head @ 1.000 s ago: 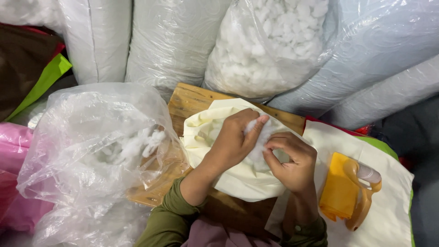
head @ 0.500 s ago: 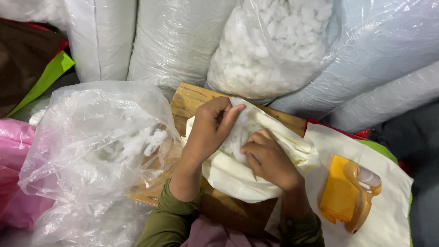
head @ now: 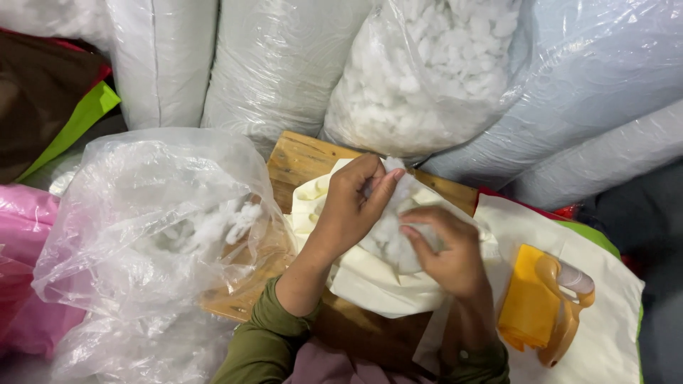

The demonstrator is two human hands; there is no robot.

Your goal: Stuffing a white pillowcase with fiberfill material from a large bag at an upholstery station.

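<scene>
A cream fabric cover lies open on a wooden board. White fibre stuffing bulges from its opening. My left hand pinches a tuft of the stuffing at the top of the opening. My right hand presses on the stuffing and the cover's edge from the right, fingers bent.
A clear plastic bag with loose stuffing sits at the left. Large plastic-wrapped white rolls and a bag of stuffing stand behind the board. An orange tape dispenser lies on white cloth at the right. Pink plastic is at far left.
My left hand moved right and back onto the tuft of stuffing. My right hand shifted right and lifted over the opening; more stuffing shows.
</scene>
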